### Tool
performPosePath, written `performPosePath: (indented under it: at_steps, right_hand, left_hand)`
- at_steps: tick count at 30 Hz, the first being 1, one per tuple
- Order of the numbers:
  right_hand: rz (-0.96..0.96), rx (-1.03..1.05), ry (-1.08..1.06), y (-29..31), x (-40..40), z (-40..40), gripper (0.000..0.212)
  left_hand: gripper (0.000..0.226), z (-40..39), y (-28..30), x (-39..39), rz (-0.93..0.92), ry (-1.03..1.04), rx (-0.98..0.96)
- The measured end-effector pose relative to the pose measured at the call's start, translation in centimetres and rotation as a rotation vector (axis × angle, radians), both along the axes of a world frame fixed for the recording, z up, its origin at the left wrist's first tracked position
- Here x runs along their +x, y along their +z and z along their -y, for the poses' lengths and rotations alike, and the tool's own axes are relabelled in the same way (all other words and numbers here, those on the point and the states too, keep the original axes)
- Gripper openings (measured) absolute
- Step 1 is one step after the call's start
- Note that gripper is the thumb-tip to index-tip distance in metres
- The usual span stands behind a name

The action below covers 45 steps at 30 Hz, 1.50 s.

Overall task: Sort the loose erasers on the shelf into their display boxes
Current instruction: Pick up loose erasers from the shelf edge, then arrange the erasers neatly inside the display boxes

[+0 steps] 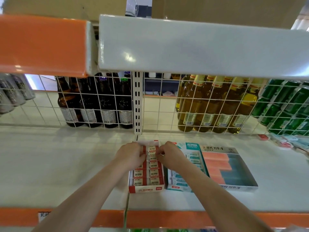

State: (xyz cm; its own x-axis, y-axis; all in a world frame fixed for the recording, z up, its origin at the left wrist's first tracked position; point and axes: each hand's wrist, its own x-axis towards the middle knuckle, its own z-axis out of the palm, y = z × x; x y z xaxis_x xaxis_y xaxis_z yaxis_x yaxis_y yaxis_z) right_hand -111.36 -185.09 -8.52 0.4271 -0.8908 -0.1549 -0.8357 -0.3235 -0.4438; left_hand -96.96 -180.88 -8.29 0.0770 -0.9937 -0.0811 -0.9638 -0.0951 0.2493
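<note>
Mid-placement: left hand (129, 155) and right hand (168, 154) both have fingers curled, pinching a 2B eraser (153, 157) in the far half of the red display box (145, 189) on the shelf (50, 164). I'd seat it flush next, then fetch the loose erasers (282, 142) far right.

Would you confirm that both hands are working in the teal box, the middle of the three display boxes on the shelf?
Not quite: the head view shows the left hand and right hand at the red box, the leftmost of three. The teal box is the middle one.
</note>
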Motion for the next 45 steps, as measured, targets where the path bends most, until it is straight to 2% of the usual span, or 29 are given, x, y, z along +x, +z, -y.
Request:
performPosePath:
  at_steps: [9, 17, 25, 36, 45]
  right_hand:
    - [0.055, -0.096, -0.043, 1.1, -4.0, -0.1, 0.025]
    - [0.053, -0.104, -0.175, 1.4, -13.5, 0.3, 0.022]
    - [-0.034, -0.091, -0.350, 1.1, -26.2, 0.5, 0.023]
    - [-0.026, -0.110, -0.507, 0.2, -40.7, 0.6, 0.027]
    - [-0.061, -0.140, -0.641, -0.4, -49.3, 2.0, 0.034]
  left_hand:
    - [0.021, -0.4, 0.4, -2.3, -0.152, -0.024, -0.034]
    - [0.017, 0.5, 2.5, -10.5, -0.231, -0.181, -0.089]
    - [0.013, 2.9, 2.5, -21.9, -0.115, -0.377, -0.031]
    - [0.023, 6.8, 0.8, -34.8, -0.122, -0.507, 0.013]
    - [0.044, 9.2, -1.4, -42.9, -0.078, -0.563, 0.035]
